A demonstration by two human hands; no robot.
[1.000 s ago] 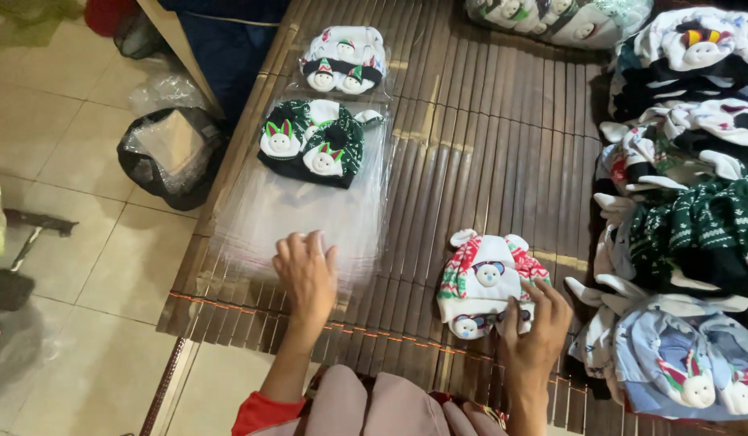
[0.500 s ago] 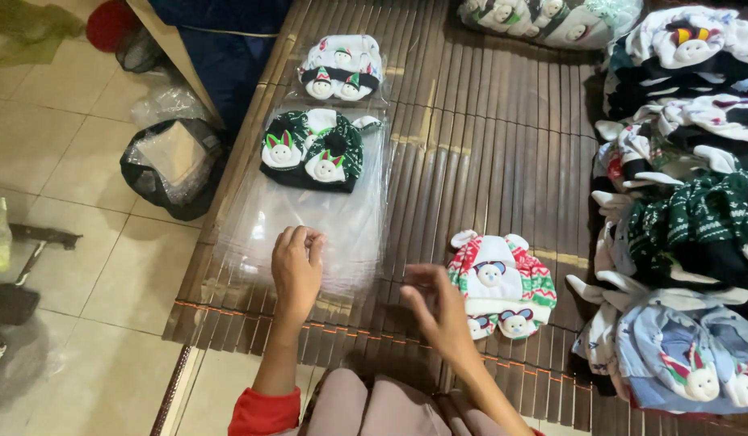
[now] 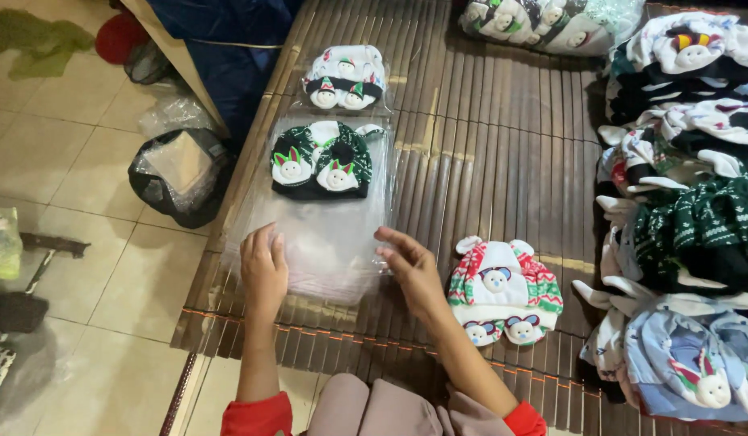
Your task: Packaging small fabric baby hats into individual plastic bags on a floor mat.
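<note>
A clear plastic bag (image 3: pixel 325 234) lies flat on the slatted bamboo platform (image 3: pixel 487 161), with a dark green and white knitted baby hat (image 3: pixel 321 160) inside its far end. My left hand (image 3: pixel 263 270) rests flat on the bag's near left part. At the bag's near right corner my right hand (image 3: pixel 410 270) has its fingers spread and touches the bag's edge. A red, green and white knitted hat (image 3: pixel 503 289) lies loose just right of my right hand. A second bagged white hat (image 3: pixel 344 77) lies further away.
A heap of knitted hats (image 3: pixel 689 186) runs along the right side, and a bagged bundle (image 3: pixel 552 20) sits at the far edge. Left of the platform is tiled floor with a black plastic bag (image 3: pixel 176 173) and dark tools (image 3: pixel 18 307).
My right hand left the red and white hat and moved left to the clear bag's corner. My left hand stayed on the bag.
</note>
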